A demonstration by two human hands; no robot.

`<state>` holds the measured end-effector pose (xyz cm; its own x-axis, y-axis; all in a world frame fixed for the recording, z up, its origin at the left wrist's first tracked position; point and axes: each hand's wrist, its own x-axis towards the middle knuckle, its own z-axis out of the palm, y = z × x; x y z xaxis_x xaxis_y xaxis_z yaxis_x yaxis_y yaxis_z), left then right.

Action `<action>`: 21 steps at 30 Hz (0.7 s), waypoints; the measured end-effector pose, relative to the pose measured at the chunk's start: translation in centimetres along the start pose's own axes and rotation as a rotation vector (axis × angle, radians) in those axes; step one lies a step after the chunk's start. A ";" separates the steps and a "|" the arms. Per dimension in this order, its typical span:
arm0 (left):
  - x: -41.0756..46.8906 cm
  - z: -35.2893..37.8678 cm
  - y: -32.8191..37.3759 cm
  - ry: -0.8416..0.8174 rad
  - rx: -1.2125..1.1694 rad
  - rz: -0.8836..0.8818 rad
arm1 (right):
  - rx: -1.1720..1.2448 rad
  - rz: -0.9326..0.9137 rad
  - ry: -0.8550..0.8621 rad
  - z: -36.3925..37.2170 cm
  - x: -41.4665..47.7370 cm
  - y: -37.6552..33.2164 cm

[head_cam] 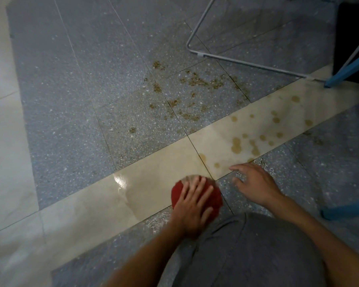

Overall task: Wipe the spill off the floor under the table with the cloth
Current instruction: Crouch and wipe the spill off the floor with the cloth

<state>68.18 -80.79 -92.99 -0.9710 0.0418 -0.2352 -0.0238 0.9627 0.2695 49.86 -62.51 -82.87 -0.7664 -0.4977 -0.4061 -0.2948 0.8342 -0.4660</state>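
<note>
The red cloth [177,194] is a soft, rounded wad under my left hand [192,204], whose flat, spread fingers press it onto the glossy cream strip of the floor [71,100]; its edges are blurred. My right hand [255,183] is beside it, fingers loose, holding nothing. The spill [247,139] lies beyond as tan round drops, turning grainy on the speckled grey tile. A thin metal table frame [195,38] is cut off at the top.

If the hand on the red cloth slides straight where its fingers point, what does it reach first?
Probably the nearest brown spill drops on the pale floor strip, just ahead of the left hand pressing the red cloth. Nothing solid seems in between.
</note>
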 end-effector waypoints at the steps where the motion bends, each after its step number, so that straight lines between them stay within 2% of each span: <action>1: -2.2 0.5 -0.4 -0.047 0.039 0.115 | 0.012 0.003 0.010 -0.1 -0.1 0.4; 3: -4.6 0.1 -3.4 -0.123 0.074 0.261 | 0.023 0.005 0.022 -0.4 -0.4 1.5; 5: -3.5 -1.5 -6.9 -0.070 0.116 0.231 | 0.022 0.019 0.035 -0.6 -0.8 2.6; 6: -1.7 -2.0 -7.9 -0.026 0.118 0.124 | 0.016 0.029 0.038 -0.6 -1.0 3.1; 9: 5.7 -3.4 -6.3 0.123 -0.013 -0.392 | 0.028 0.041 0.043 -0.5 -1.7 3.8; 11: 9.9 -3.5 -2.5 0.158 -0.103 -0.557 | 0.020 0.032 0.042 -0.4 -2.0 4.0; 13: 11.0 -2.8 1.7 0.130 -0.116 -0.430 | -0.013 0.038 0.048 -0.7 -2.0 4.2; 16: 6.1 -0.1 5.2 -0.044 -0.010 0.055 | -0.014 0.066 0.069 -1.3 -2.3 4.6; 18: 1.8 0.7 3.1 -0.075 0.109 0.312 | 0.007 0.079 0.084 -1.8 -2.6 5.2; 19: 0.1 0.3 1.1 -0.102 0.124 0.363 | 0.011 0.083 0.088 -2.0 -2.8 5.5; 21: -1.2 -1.5 -3.4 -0.101 0.099 0.312 | 0.016 0.087 0.090 -2.1 -3.3 6.1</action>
<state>69.10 -84.53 -92.26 -0.8996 0.3595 -0.2480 0.2983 0.9205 0.2523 49.42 -55.30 -82.72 -0.8372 -0.3995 -0.3736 -0.2161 0.8690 -0.4451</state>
